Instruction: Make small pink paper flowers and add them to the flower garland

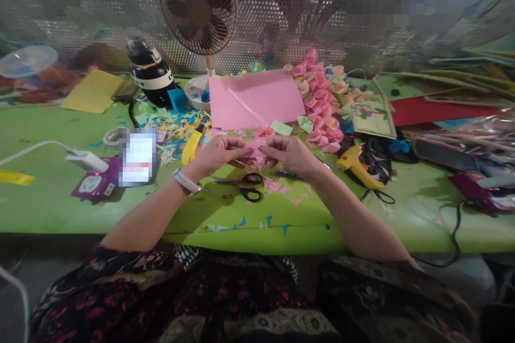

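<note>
Head view: I am looking down at my two hands meeting over a green table (60, 209).
Left hand: my left hand (219, 154) is pinching one side of a small pink paper piece (257, 153), fingers curled closed on it; a white wristband (186, 180) is sitting on that wrist.
Right hand: my right hand (290, 154) is gripping the other side of the same piece, fingertips pressing together.
Pink paper piece: it is being held between both hands, just above the table, in front of me at the middle.
Scissors: black-handled scissors (246, 186) are lying on the table just below my hands, untouched.
Pink sheet: a larger pink sheet (255, 97) is lying flat beyond my hands.
Paper flowers: a pile of pink paper flowers (322, 102) is sitting right of that sheet.
Glue gun: a yellow glue gun (356, 163) is resting to the right of my right hand.
Fan: a fan (197, 5) is standing at the back.
Scraps: paper scraps (177, 128) are lying left of my hands.
</note>
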`<action>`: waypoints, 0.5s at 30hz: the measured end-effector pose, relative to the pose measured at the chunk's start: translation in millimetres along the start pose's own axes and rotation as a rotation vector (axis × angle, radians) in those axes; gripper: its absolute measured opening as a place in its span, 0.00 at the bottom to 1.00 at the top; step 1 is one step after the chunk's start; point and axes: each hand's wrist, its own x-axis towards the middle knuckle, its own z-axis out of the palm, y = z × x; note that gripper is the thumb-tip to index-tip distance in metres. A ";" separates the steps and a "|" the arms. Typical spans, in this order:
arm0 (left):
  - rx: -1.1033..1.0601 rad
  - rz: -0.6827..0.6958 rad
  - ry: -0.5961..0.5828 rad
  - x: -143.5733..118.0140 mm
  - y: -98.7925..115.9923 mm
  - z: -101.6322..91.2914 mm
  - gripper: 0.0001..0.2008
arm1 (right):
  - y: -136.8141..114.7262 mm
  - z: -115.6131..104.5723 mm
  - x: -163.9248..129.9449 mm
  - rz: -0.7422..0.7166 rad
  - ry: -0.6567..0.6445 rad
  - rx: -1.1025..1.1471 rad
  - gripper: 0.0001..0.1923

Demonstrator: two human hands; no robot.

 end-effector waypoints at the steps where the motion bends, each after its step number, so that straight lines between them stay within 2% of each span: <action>1: 0.000 0.002 0.002 -0.2 0.1 0.0 0.16 | -0.5 -0.1 -0.2 0.002 -0.001 0.001 0.19; 15: 0.048 0.001 0.033 -2.2 2.6 0.9 0.16 | 0.1 0.3 -1.3 -0.034 0.022 -0.003 0.20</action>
